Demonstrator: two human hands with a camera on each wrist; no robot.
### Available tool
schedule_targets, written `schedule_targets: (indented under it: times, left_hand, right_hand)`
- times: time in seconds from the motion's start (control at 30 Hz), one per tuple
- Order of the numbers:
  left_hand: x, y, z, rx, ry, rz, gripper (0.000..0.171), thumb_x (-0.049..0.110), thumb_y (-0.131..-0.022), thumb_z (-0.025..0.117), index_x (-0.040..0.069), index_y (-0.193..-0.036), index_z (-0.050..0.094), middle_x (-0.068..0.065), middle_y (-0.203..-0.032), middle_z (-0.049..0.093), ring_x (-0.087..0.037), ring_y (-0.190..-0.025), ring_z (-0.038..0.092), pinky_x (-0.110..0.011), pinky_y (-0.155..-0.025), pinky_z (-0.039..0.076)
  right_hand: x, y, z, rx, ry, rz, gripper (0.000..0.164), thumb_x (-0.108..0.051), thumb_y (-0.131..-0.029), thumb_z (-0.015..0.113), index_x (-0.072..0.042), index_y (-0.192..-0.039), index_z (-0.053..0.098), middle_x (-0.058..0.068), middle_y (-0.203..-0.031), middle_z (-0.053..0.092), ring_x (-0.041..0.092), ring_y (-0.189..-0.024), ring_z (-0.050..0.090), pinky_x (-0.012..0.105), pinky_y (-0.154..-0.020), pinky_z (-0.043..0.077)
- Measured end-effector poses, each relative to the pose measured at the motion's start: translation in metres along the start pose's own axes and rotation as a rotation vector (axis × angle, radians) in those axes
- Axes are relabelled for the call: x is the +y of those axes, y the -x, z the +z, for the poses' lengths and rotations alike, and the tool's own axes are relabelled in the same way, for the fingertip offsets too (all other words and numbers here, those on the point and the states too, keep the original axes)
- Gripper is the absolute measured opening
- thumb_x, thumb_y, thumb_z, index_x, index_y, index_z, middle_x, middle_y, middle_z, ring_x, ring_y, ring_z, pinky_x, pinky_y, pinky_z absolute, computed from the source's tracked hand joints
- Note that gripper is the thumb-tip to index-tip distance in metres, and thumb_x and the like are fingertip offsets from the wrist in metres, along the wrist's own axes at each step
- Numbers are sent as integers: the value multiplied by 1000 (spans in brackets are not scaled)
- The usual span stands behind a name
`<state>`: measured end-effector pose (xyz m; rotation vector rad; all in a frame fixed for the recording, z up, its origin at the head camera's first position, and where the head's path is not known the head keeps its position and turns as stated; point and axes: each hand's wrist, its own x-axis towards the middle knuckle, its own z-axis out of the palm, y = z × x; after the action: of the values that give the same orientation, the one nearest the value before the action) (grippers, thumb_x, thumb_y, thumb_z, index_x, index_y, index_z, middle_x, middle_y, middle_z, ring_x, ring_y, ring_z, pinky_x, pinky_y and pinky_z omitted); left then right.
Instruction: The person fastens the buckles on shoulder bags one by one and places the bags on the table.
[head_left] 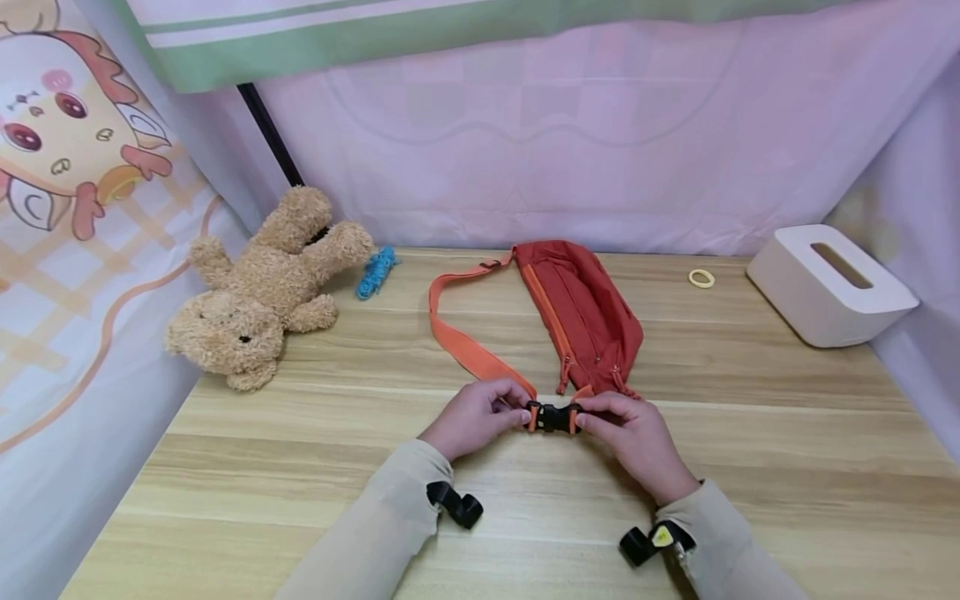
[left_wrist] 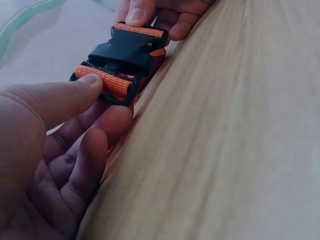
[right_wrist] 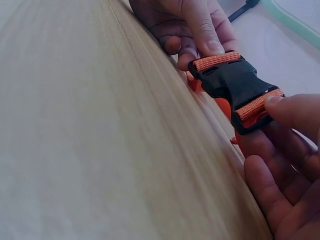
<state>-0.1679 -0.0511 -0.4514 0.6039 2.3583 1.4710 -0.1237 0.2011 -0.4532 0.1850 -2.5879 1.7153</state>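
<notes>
A black side-release buckle (head_left: 555, 417) with orange webbing looped through both ends is held just over the table. My left hand (head_left: 480, 415) pinches its left end between thumb and fingers. At the other end, my right hand (head_left: 633, 433) pinches the webbing bar, thumb on top. In the right wrist view the two halves of the buckle (right_wrist: 235, 82) sit together; whether they are fully latched I cannot tell. Beyond the hands lies a red waist bag (head_left: 581, 308), zips facing left, and its orange strap (head_left: 468, 346) loops out to the left.
A brown teddy bear (head_left: 262, 287) lies at the left, beside a blue bundle of cord (head_left: 376, 272). Toward the back right are a pale yellow ring (head_left: 701, 278) and a white tissue box (head_left: 832, 287). Fabric curtains (head_left: 562, 150) border the wooden table.
</notes>
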Motion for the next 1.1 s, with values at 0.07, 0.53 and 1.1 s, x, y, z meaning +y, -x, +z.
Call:
schedule_targets:
  times: [0.07,0.53,1.1]
  left_hand:
    - [0,0,0,1,4,-1,4,18,-94,73,18,-98,70,7,-89,68,-9,-78,65,-26,-70,54]
    - [-1,0,-1,5,83,-40,8,16,-96,70,14,-103,68,2,-92,68,-13,-79,65,-27,-68,54]
    - [1,1,-1,-15,63,-25,6,16,-95,71,14,-100,68,3,-90,68,-12,-77,66,-27,-68,55]
  right_hand:
    - [0,0,0,-1,6,8,17,-20,-88,80,-15,-103,79,-1,-106,74,10,-105,64,20,-88,49]
    - [3,-1,2,-2,-100,35,16,-12,-89,78,-5,-102,73,12,-115,70,11,-95,66,21,-78,54]
    - [0,0,2,-3,-20,59,16,-17,-87,80,-9,-101,77,7,-109,73,14,-98,65,22,-79,53]
